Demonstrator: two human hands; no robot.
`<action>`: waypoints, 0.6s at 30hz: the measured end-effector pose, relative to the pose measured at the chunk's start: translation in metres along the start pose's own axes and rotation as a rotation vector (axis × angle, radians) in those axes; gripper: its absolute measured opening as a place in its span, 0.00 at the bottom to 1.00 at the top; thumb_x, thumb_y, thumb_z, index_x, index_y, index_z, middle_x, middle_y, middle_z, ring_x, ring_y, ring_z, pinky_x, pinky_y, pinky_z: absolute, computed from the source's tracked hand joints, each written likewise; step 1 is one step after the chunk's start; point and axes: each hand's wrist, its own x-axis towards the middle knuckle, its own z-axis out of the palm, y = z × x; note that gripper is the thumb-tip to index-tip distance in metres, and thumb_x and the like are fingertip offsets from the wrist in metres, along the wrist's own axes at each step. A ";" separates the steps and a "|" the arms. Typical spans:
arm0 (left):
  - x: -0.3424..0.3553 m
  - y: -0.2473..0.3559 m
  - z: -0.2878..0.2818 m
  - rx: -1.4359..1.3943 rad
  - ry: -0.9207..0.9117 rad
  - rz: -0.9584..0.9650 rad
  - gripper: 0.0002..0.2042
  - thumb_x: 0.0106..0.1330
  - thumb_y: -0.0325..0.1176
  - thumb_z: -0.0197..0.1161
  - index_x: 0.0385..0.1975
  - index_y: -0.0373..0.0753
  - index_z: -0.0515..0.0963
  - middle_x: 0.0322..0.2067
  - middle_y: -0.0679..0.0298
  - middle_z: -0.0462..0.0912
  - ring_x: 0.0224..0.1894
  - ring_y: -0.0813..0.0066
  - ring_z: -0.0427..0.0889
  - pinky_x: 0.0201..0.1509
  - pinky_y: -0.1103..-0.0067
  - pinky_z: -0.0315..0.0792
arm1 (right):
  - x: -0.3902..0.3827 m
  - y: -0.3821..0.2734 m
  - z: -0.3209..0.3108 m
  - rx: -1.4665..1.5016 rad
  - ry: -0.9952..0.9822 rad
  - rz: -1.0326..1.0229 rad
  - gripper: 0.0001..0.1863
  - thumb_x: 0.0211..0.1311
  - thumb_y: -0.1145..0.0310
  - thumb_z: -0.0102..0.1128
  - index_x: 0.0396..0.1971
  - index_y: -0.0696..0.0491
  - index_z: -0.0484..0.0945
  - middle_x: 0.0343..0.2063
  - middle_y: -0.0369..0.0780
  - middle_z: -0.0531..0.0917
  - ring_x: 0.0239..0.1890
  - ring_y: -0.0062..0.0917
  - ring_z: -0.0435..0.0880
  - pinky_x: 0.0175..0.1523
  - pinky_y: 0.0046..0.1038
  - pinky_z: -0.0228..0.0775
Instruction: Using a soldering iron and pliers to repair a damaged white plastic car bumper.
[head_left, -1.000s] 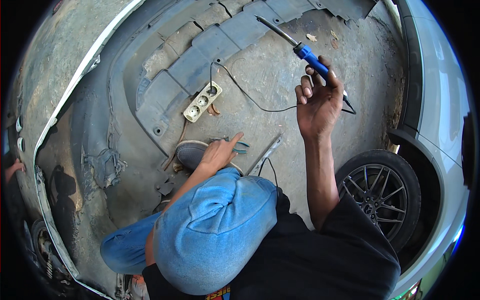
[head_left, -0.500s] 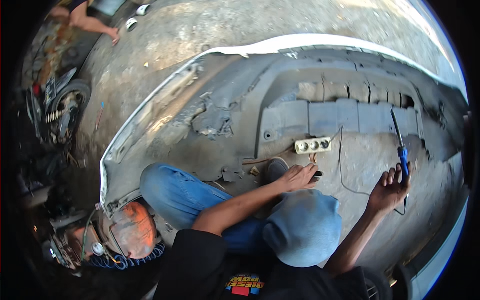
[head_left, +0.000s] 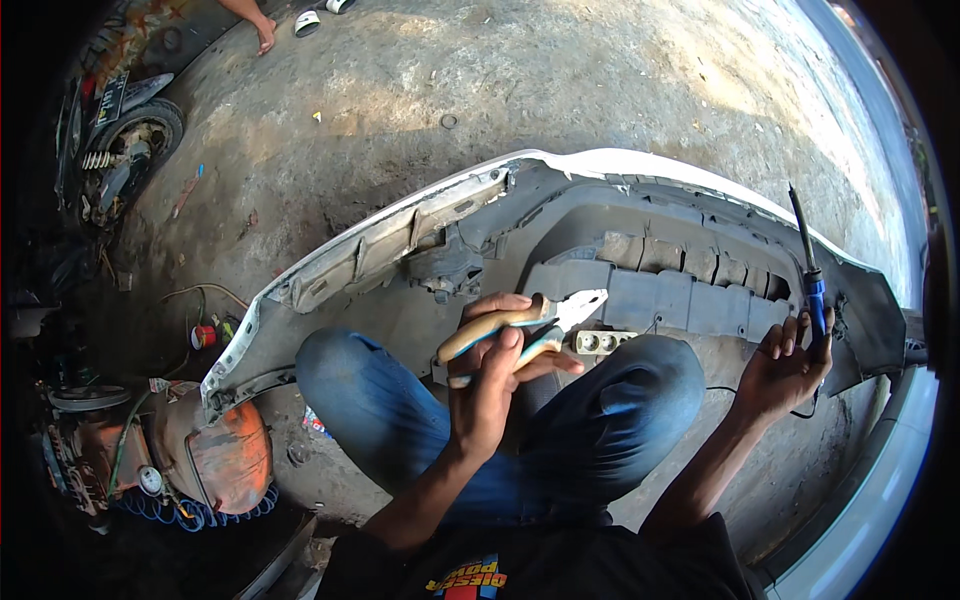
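The raised left hand [head_left: 484, 385] grips steel pliers with tan-and-blue handles [head_left: 541, 311] slanting across its fingers; the right hand [head_left: 780, 372], held outward, clasps a blue-handled soldering iron [head_left: 815, 292] rising above its fingers.

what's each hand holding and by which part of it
The left hand holds the pliers by their tan handles; the right hand holds the soldering iron by its blue handle.
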 end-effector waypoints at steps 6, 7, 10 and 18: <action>-0.024 -0.004 -0.024 -0.459 -0.139 -0.144 0.22 0.73 0.41 0.46 0.62 0.38 0.58 0.57 0.46 0.72 0.52 0.41 0.81 0.62 0.48 0.73 | -0.007 0.007 0.047 0.036 -0.066 0.009 0.24 0.73 0.60 0.48 0.60 0.60 0.70 0.37 0.43 0.77 0.25 0.18 0.66 0.25 0.17 0.60; -0.026 -0.006 -0.029 -0.471 -0.151 -0.166 0.22 0.73 0.41 0.46 0.62 0.38 0.58 0.57 0.46 0.72 0.52 0.41 0.81 0.62 0.48 0.73 | -0.011 0.006 0.052 0.023 -0.072 0.008 0.23 0.73 0.59 0.48 0.59 0.60 0.71 0.37 0.43 0.77 0.25 0.18 0.66 0.25 0.17 0.60; -0.033 -0.001 -0.052 -0.537 -0.214 -0.113 0.25 0.71 0.42 0.48 0.64 0.37 0.58 0.60 0.44 0.70 0.56 0.32 0.75 0.64 0.45 0.69 | -0.020 0.007 0.070 0.036 -0.060 0.010 0.24 0.71 0.59 0.49 0.59 0.59 0.71 0.36 0.44 0.78 0.24 0.18 0.66 0.26 0.18 0.59; -0.061 0.042 -0.118 -0.408 -0.286 0.030 0.35 0.72 0.61 0.44 0.68 0.38 0.53 0.62 0.42 0.65 0.50 0.35 0.77 0.58 0.46 0.72 | -0.045 -0.008 0.104 -0.053 -0.054 -0.065 0.24 0.70 0.59 0.50 0.58 0.59 0.72 0.34 0.43 0.77 0.25 0.19 0.67 0.28 0.21 0.59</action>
